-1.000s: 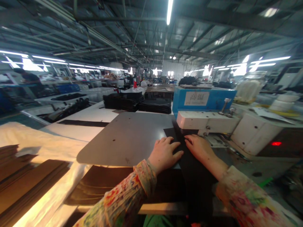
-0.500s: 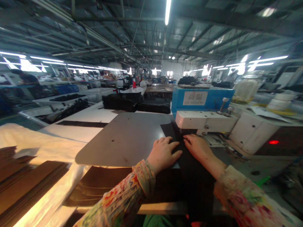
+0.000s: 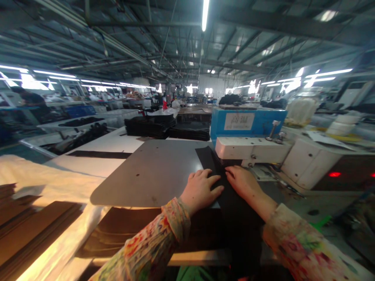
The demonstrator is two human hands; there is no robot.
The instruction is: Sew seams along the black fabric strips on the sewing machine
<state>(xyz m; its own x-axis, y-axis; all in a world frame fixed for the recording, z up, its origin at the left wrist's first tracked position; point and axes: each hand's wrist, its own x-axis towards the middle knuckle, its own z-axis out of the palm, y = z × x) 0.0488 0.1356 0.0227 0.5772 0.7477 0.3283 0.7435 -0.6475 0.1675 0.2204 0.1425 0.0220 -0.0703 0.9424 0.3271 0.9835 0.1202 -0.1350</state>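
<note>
Both hands lie flat on a long strip of black fabric [image 3: 231, 195] that runs from the near tabletop edge up under the white sewing machine arm [image 3: 252, 148]. The left hand [image 3: 200, 191] rests palm down with fingers spread and extended toward 1 o'clock, pressing the strip's left edge against the grey tabletop plate [image 3: 152, 171]; it grips nothing, only presses. The right hand [image 3: 243, 182] sits just beside it, at 3 o'clock of the left, palm down too, fingers stretched toward 10 o'clock with the fingertips close to the left hand's, flat on the fabric and not closed around it. The fabric's far end shows past the hands at 12 o'clock, reaching up along the left of the machine arm; its near end drops over the tabletop edge between the two flowered sleeves [image 3: 158, 246].

Behind the machine arm, at 12 o'clock, stands a blue box [image 3: 249, 123] with a white label. At 2 o'clock of the hands is the machine's white body [image 3: 307, 164], with a red light [image 3: 334, 174] glowing to its right. At 11 o'clock, well apart, stacks of black pieces [image 3: 166, 127] sit on a white tabletop. At 8 o'clock, brown sheets [image 3: 35, 234] lie in layers beside a pale cloth. A dark pile [image 3: 125, 228] lies below the grey plate's near edge.
</note>
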